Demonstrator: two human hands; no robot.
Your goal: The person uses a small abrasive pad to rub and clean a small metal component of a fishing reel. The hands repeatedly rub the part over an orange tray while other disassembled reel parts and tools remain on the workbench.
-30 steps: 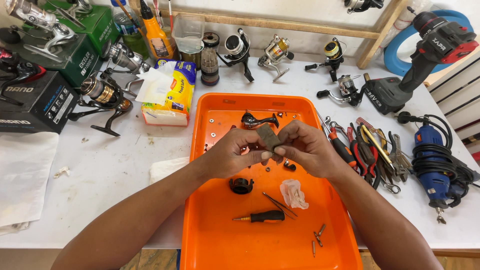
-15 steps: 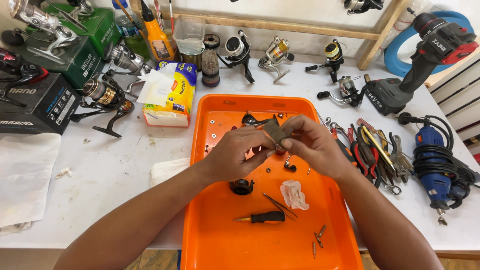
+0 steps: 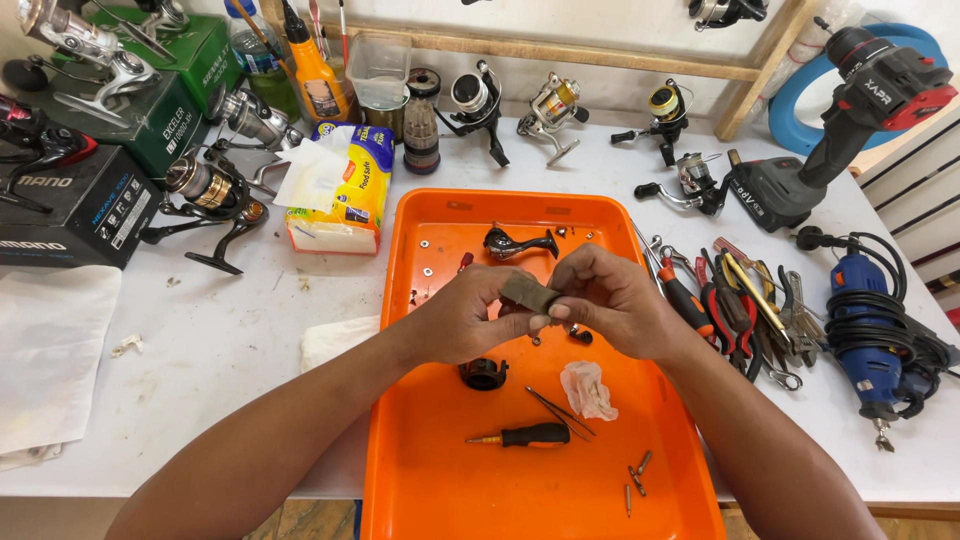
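Both my hands meet over the orange tray (image 3: 440, 470). My left hand (image 3: 462, 318) and my right hand (image 3: 610, 300) pinch a small brown-grey pad (image 3: 529, 293) between their fingertips, lying nearly flat. Whatever small part lies under the pad is hidden by my fingers. In the tray lie a dark reel body piece (image 3: 518, 241) behind my hands, a black round ring part (image 3: 483, 373), a crumpled pinkish tissue (image 3: 588, 388), a small black-handled screwdriver (image 3: 520, 435), thin tweezers (image 3: 560, 410) and several small screws (image 3: 636, 475).
Pliers and hand tools (image 3: 740, 305) lie right of the tray, with a blue rotary tool (image 3: 865, 335) and a cordless drill (image 3: 850, 110) beyond. Several fishing reels (image 3: 555, 105) line the back. A tissue pack (image 3: 340, 190) and reel boxes (image 3: 70, 200) stand left. White cloth (image 3: 45, 350) covers the left edge.
My hands rose slightly, tilting the pad upright, then came back down; the pad now lies flatter between my fingertips and a little lower.
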